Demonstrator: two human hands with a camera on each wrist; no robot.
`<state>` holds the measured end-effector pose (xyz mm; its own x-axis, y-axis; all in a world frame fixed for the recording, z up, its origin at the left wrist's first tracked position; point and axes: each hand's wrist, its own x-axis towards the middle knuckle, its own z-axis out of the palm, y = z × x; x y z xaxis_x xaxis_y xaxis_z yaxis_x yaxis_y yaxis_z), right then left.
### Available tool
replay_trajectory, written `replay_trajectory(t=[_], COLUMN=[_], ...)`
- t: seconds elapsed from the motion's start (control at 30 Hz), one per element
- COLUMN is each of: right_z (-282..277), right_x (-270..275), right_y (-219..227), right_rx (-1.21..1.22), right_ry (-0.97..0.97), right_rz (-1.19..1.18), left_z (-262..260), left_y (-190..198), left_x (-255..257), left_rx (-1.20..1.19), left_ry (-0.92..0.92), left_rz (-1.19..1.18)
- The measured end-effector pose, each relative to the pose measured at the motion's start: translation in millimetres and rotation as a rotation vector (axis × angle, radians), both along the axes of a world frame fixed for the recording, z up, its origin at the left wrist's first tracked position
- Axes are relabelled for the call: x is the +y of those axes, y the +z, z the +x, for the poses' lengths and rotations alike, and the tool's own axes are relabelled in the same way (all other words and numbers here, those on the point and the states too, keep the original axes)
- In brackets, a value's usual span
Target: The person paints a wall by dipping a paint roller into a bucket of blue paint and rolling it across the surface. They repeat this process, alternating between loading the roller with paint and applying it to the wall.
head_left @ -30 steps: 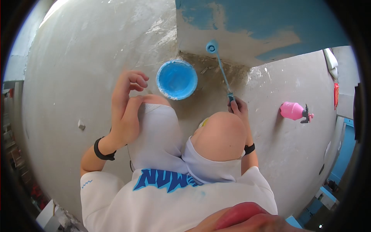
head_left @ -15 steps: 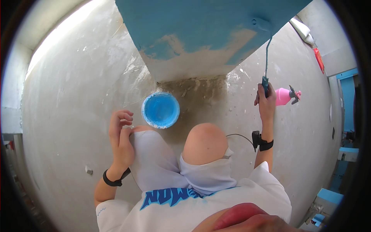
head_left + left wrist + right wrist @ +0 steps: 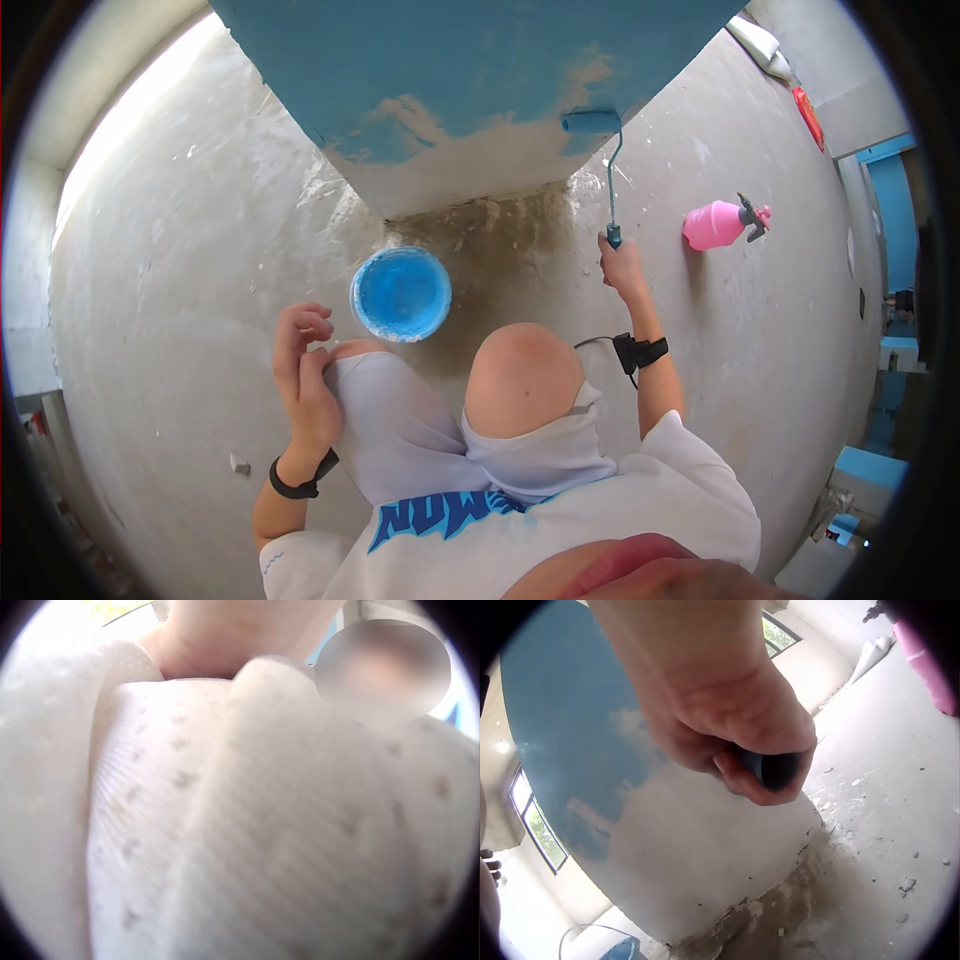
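Note:
My right hand (image 3: 622, 268) grips the dark handle of a paint roller (image 3: 590, 122). Its blue sleeve lies against the lower right part of a wall block (image 3: 440, 70), which is mostly blue with a pale band along the bottom. In the right wrist view, the fingers wrap around the roller handle (image 3: 776, 771), and the roller's far end is hidden behind the hand. My left hand (image 3: 308, 365) rests on the left knee with its fingers loosely bent. Between that knee and the block stands a bucket (image 3: 402, 338) of blue paint.
A pink spray bottle (image 3: 714, 225) stands on the grey floor, right of my right hand. A small pale chunk (image 3: 240, 464) lies at the left. Farther back on the right are a white roll (image 3: 760, 47) and a red packet (image 3: 808, 118). Pale trousers fill much of the left wrist view.
The roller rose from near the block's bottom edge to its upper right, then came down and left. Blue now covers more of the right side. The left hand stays on the knee.

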<state>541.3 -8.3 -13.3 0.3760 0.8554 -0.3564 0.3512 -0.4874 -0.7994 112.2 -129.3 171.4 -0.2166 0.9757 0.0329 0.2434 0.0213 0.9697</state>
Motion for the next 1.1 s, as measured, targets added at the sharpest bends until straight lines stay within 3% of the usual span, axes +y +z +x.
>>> replay_trajectory(t=[0.17,0.23,0.33,0.53,0.63,0.87,1.1], right_z=[14,28,45,84,88,93,69], right_x=[-10,-14,-17,19,33,18,8], right_y=[-12,-12,21,69,38,-81,-113], right_rx=[-0.067,-0.285,-0.188,-0.063,-0.178,-0.378,-0.343], right_ry=[0.002,0.029,-0.060,-0.057,-0.035,0.057,0.064], right_rz=[0.103,0.185,0.191,0.205,0.139,0.100,-0.065], left_z=[-4,-3,-1,-5,-5,-2,-1], left_y=[-5,-2,1,-5,-6,-4,0], left_x=[-2,-1,-3,-6,-6,-5,-4], left_rx=[0.034,0.038,0.023,0.037,0.048,0.016,0.032], left_ry=[-0.024,-0.024,0.020,0.001,-0.005,0.000,-0.001], left_rz=[0.029,0.033,-0.003,0.026,0.033,0.018,0.018])
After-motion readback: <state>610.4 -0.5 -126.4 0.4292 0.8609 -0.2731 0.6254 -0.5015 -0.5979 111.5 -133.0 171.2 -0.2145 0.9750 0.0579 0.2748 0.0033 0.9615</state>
